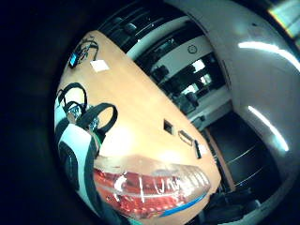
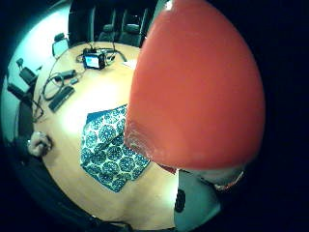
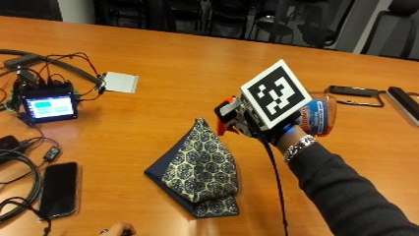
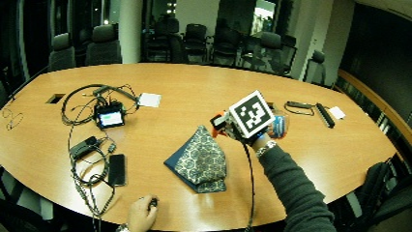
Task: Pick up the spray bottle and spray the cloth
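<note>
Gloved and raised off the table, the right hand (image 3: 278, 129) is wrapping its fingers round the spray bottle (image 3: 318, 116), holding it tipped on its side so that the orange nozzle head (image 3: 225, 118) is pointing toward the cloth (image 3: 199, 167). That cloth, a dark blue piece with a pale medallion pattern, is lying folded on the wooden table (image 3: 183, 69) just below and beside the nozzle, one part of it peaking up like a small tent. From the thumb-side palm view the orange bottle is filling most of the frame with the cloth beneath it, so the aim looks about right. Picking up seems done; spraying is what appears to be left, since no mist or wet patch is showing on the fabric, and whether a finger is sitting on the trigger cannot be told. Near the table's edge the bare hand (image 4: 143, 211) is resting idle.
</note>
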Motion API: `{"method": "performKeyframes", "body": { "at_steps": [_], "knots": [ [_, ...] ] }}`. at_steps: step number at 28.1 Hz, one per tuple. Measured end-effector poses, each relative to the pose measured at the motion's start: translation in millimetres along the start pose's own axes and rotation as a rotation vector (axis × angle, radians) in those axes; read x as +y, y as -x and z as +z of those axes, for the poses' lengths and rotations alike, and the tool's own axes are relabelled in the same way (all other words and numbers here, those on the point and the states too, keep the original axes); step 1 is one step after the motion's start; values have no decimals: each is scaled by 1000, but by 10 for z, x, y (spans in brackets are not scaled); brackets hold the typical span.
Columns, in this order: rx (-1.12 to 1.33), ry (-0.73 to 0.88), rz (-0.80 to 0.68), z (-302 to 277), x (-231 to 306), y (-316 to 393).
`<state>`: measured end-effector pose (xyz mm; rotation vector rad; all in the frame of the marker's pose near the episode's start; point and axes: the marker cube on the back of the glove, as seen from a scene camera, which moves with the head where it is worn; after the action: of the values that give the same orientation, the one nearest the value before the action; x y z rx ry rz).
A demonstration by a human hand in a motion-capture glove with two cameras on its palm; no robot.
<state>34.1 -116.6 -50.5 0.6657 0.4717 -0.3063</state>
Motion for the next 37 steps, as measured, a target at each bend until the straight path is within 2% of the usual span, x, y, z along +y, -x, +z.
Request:
{"method": "performKeyframes", "body": {
  "at_steps": [9, 14, 20, 29, 37],
  "knots": [
    [118, 127, -160, 94, 215, 317],
    [135, 87, -264, 141, 221, 579],
    [160, 94, -312, 167, 280, 703],
    [117, 71, -255, 163, 231, 653],
    [-86, -24, -44, -244, -132, 448]
  ]
}}
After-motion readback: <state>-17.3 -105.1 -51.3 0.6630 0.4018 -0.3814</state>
